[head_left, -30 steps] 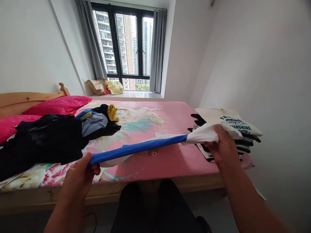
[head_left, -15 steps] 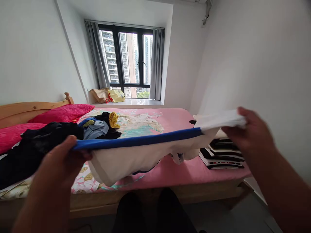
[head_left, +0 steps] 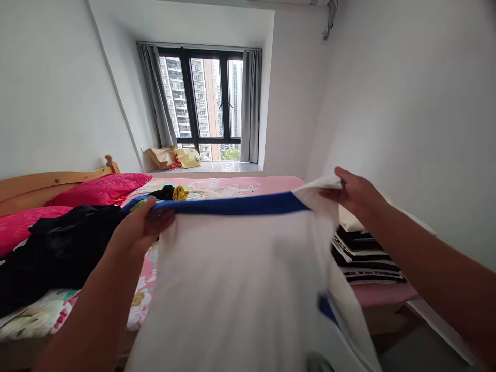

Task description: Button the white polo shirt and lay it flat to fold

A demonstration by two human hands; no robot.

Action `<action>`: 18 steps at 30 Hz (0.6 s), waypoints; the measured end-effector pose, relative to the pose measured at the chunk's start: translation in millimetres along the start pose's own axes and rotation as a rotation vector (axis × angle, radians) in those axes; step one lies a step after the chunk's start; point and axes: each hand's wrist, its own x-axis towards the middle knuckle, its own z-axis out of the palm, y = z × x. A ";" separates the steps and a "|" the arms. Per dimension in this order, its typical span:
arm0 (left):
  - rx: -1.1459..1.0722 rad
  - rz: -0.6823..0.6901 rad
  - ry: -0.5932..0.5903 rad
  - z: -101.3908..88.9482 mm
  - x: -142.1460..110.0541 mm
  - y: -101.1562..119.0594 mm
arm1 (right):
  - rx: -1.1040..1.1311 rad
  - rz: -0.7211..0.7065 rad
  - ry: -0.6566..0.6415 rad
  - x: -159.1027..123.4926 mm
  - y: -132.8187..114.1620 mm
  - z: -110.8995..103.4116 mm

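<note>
Holding white cloth (head_left: 232, 263), hands (head_left: 358, 192) face bed (head_left: 277, 183) and window (head_left: 207, 101)

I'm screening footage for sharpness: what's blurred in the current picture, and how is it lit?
Head view: the white garment looks smeared, especially low down, its print unreadable; head view: the window is crisper, its panes bright with daylight; head view: the floor at lower right lies in dim shadow.
</note>
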 end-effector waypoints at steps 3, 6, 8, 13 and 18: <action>-0.057 0.081 0.019 37.4 18.8 26.9 | 0.013 -0.106 -0.046 20.2 -28.2 27.2; -0.057 0.340 -0.084 53.1 24.0 55.9 | 0.066 -0.346 -0.171 18.9 -63.9 33.8; -0.003 0.391 -0.078 50.1 21.6 55.9 | 0.031 -0.406 -0.181 10.2 -63.8 24.8; 0.174 0.088 0.050 1.8 -0.5 -36.6 | -0.100 -0.072 0.000 -22.8 47.8 -44.7; 0.391 -0.467 0.083 -86.0 -82.2 -179.4 | -0.278 0.461 0.197 -98.9 192.4 -157.4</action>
